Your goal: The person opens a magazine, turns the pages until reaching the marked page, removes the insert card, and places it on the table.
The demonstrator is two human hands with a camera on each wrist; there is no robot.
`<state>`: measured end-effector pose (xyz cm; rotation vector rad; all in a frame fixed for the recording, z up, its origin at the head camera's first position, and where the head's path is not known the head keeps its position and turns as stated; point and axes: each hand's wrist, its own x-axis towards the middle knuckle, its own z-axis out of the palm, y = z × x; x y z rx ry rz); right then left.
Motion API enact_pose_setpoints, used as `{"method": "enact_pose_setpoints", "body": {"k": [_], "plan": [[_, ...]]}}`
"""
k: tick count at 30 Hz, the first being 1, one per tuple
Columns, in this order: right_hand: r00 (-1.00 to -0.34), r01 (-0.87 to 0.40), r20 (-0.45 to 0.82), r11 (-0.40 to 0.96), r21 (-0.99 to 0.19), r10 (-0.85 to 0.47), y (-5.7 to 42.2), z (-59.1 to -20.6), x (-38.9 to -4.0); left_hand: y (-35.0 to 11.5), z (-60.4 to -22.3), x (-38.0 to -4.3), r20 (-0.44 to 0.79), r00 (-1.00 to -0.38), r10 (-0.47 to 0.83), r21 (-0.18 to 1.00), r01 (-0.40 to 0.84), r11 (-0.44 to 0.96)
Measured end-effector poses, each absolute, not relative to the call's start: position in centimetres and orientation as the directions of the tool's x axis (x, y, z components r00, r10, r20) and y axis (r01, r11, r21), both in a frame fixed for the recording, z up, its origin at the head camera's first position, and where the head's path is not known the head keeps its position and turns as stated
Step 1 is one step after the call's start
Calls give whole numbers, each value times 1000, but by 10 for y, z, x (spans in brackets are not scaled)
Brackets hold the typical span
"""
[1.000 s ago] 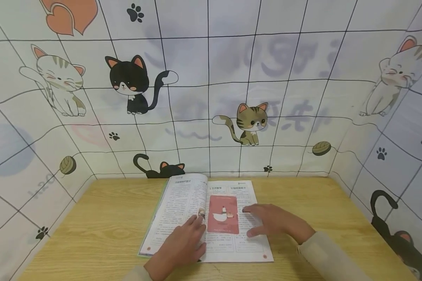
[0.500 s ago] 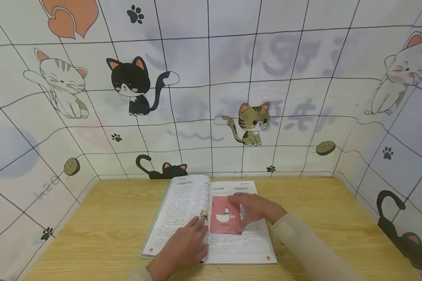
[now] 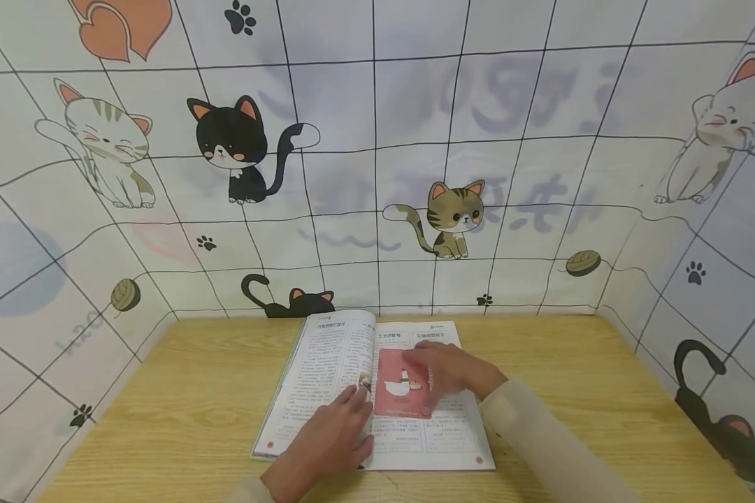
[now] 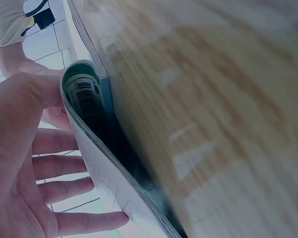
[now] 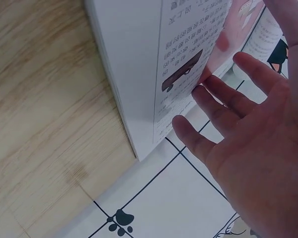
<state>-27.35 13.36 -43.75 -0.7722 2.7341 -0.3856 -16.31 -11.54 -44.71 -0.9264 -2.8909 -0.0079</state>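
An open magazine point(image 3: 317, 363) lies on the wooden table, its left page bulging up toward the fold. A pink card point(image 3: 391, 402) with a white bird drawing rests on the right page. My left hand point(image 3: 333, 429) lies across the lower left page near the fold, its fingers straight in the left wrist view. Over the card's right side is my right hand point(image 3: 458, 370), with its thumb by the lower right corner and its fingers by the top edge. In the right wrist view those fingers point(image 5: 216, 109) are extended and spread, their tips at the page and card.
Around the magazine spreads the wooden table point(image 3: 182, 398). A white cloth point(image 3: 352, 91) with black grid lines and cartoon cats hangs behind and at both sides. A barcode point(image 4: 84, 94) shows inside the curled cover in the left wrist view.
My right hand has moved left from the right page onto the pink card's right side. The left hand and the magazine keep their places.
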Motion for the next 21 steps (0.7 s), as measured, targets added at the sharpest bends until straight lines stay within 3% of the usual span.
{"method": "enact_pose_setpoints", "body": {"k": [16,21], "plan": [[-818,-481,-144,800,-360,-557,138,-440,-270,-115,-446,-163,102,-805,584,-27,585,811],[-801,-540,-79,773,-332,-593,140,-441,-268,-116,-446,-164,101,-807,582,-22,583,812]]}}
